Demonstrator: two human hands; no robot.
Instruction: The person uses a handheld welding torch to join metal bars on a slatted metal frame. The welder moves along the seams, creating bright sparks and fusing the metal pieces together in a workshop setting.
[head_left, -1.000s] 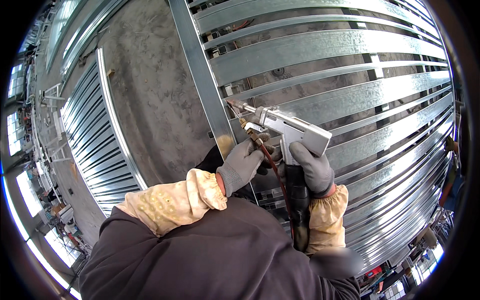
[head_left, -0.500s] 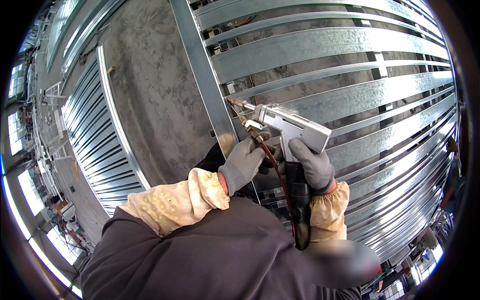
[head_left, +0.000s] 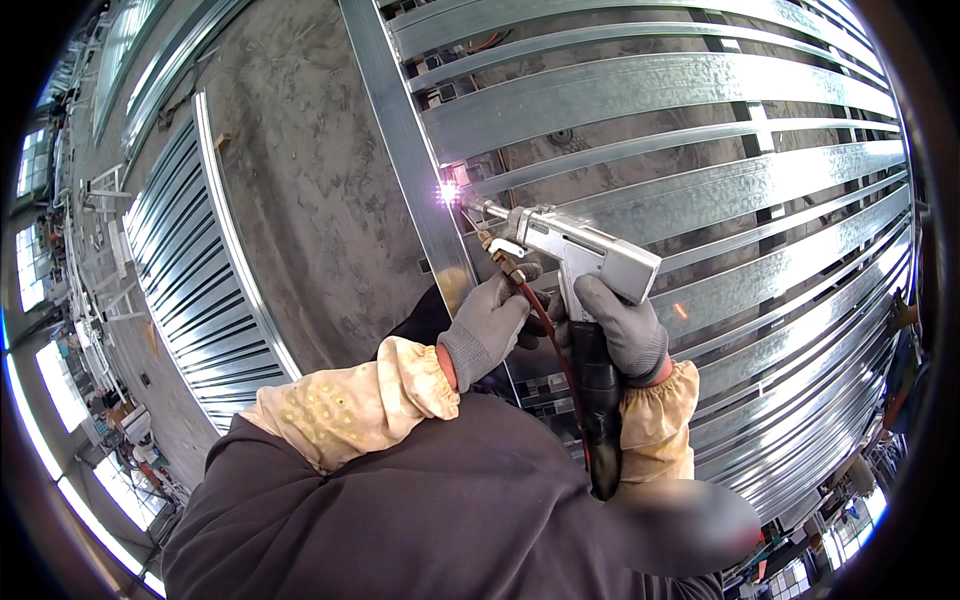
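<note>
Gripped in my right hand (head_left: 628, 330), a silver welding gun (head_left: 595, 252) points left, its nozzle at the joint between a slat and the galvanized side rail (head_left: 400, 130). A bright violet-white spark (head_left: 449, 192) glows at the tip. My left hand (head_left: 488, 328), in a grey glove like the right, is closed about the reddish wire-feed tube (head_left: 540, 312) just below its brass fitting (head_left: 507, 265). Its fingertips are partly hidden behind the tube. From the gun's handle a thick black sleeve (head_left: 600, 410) runs down toward my body.
Long galvanized slats (head_left: 660, 92) stretch right from the rail, with gaps between them over the concrete floor (head_left: 300, 180). Another slatted panel (head_left: 195, 270) lies at the left. A person's hand (head_left: 905, 310) shows at the far right edge.
A bright spark has lit at the gun's nozzle, and an orange fleck shows over the slats at right. Both my hands and the gun stay nearly in place.
</note>
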